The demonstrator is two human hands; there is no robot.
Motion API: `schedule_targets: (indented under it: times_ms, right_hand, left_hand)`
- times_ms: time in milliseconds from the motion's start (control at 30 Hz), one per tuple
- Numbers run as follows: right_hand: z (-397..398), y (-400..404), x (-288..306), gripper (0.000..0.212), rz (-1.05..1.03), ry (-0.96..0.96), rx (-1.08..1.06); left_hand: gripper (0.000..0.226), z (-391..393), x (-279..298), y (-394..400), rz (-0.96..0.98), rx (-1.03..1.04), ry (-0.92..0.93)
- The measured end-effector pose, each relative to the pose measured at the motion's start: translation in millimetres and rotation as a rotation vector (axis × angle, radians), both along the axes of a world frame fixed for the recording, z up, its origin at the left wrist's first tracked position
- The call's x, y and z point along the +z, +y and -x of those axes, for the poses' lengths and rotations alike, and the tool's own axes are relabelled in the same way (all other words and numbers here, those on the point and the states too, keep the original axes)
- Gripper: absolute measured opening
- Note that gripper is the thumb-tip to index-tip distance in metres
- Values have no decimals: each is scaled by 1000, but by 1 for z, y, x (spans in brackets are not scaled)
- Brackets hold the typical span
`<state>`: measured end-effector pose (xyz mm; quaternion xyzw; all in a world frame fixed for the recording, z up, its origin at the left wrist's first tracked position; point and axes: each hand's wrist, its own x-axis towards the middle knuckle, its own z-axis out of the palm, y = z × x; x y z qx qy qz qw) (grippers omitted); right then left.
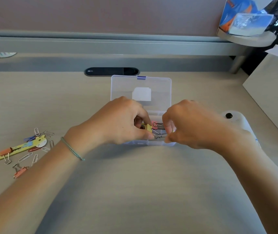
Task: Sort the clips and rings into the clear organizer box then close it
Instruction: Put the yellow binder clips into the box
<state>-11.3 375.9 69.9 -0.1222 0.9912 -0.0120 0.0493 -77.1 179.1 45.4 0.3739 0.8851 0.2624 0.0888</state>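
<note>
- Our left hand (123, 120) has its fingers curled round a yellow clip (148, 127), pinching it right over the box (151, 143).
- Our right hand (192, 125) is just beside it, fingers bent down into the box's right side. Can't really tell if they've got hold of anything.
- The box sits mid-counter (134, 183) with its lid (140, 86) flipped open toward the back. A pink clip (154, 126) is in there too, just behind the yellow one.
- Off to the left, well apart from the box, there's a loose bunch of paper clips (26, 157), an orange clip (21, 171), and a giraffe ruler (21, 147) with another orange clip clamped on it.
- A white gadget (236, 120) sits on the right, partly hidden by our right wrist.
</note>
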Motion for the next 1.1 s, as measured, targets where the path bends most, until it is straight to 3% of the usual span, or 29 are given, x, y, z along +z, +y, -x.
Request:
schedule_targets:
  times_ms: [133,367,633,1100]
  right_hand:
    - [0,5,2,2,-8,-12,7]
    - [-1,9,8,24,47,-102,4]
    - [-3,11,12,23,25,-148,-38]
    - [-4,8,14,25,28,-134,-31]
  left_hand:
    - [29,-3,-4,4,37,-12,55]
    - [33,-7,-8,9,86,-35,151]
    - [37,-9,-8,9,140,-29,251]
    - [34,-6,-7,7,143,-17,228]
